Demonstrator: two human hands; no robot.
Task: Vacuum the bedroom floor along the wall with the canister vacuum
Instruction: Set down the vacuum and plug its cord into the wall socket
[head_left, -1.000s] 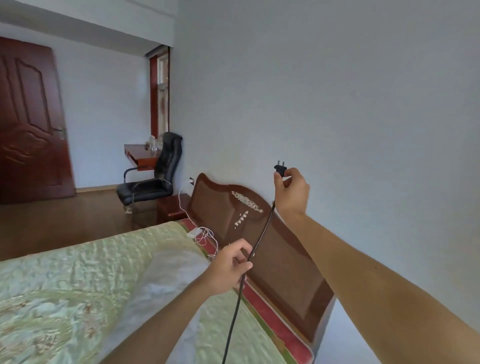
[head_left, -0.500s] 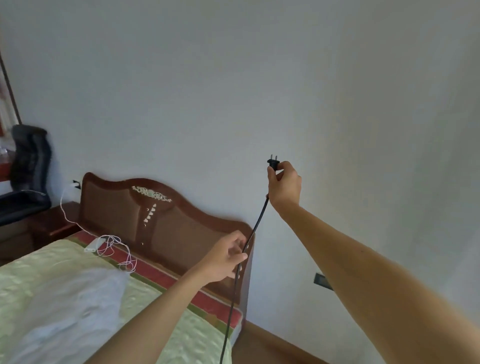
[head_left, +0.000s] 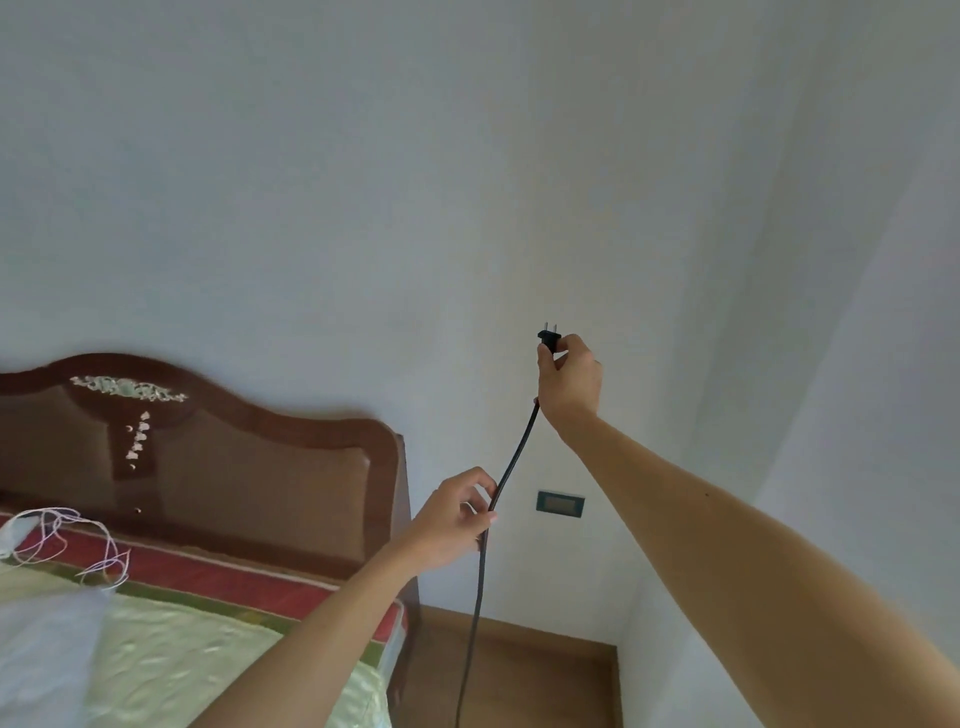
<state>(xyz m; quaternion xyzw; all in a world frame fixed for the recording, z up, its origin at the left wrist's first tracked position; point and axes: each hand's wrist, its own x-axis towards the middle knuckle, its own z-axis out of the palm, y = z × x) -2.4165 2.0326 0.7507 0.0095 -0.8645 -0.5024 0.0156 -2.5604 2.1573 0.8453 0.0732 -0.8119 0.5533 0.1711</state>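
While the canister vacuum itself is nowhere in sight, the step in hand looks like getting it powered. The pale wall (head_left: 363, 182) fills most of the view, with the bed (head_left: 171, 670) and its carved wooden headboard (head_left: 234, 467) against it at the left, and a strip of wood floor (head_left: 519, 670) in the corner beside the bed. The black power cord (head_left: 511, 460) rises from the bottom of the view. The left hand (head_left: 452, 519) pinches it loosely partway up, and the right hand (head_left: 569, 382) is clenched on the plug (head_left: 548, 339), prongs pointing up. Low on the wall, just beside the headboard, sits a dark socket plate (head_left: 560, 504), well below the plug. Next, I'd guess, the plug must come down, turn its prongs toward that plate and line up squarely, with the left hand feeding slack.
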